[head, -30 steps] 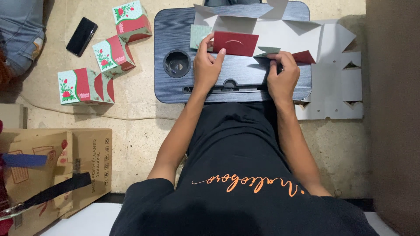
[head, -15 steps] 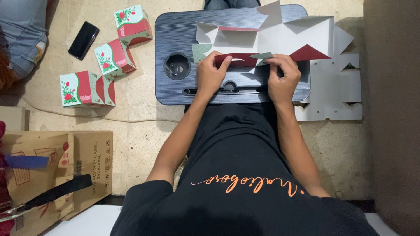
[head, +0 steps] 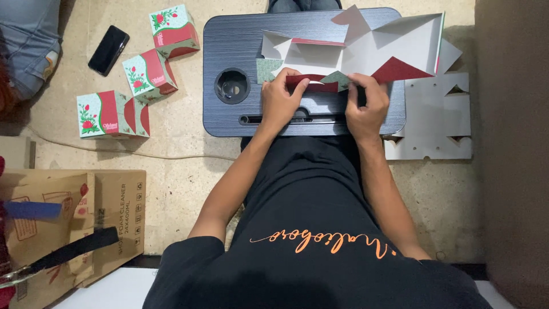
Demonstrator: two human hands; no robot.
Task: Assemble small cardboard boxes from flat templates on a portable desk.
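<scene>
A flat printed carton blank (head: 366, 48), white inside with dark red and green flaps, lies partly folded on a dark lap table (head: 240, 46). My left hand (head: 281, 100) pinches a red flap at the blank's near edge. My right hand (head: 366, 106) grips the same near edge a little to the right, fingers curled over the card. Both hands rest over the table's front half.
Three folded red, green and white boxes (head: 143, 71) stand on the floor to the left, beside a black phone (head: 108, 50). Flat white blanks (head: 434, 123) lie at the table's right. A brown cardboard box (head: 68, 217) sits at lower left. Another person's jeans-clad leg (head: 26, 40) shows at upper left.
The blank has been folded up: its far panels now stand raised, showing white inside. Both hands stayed at the near edge, closing slightly together.
</scene>
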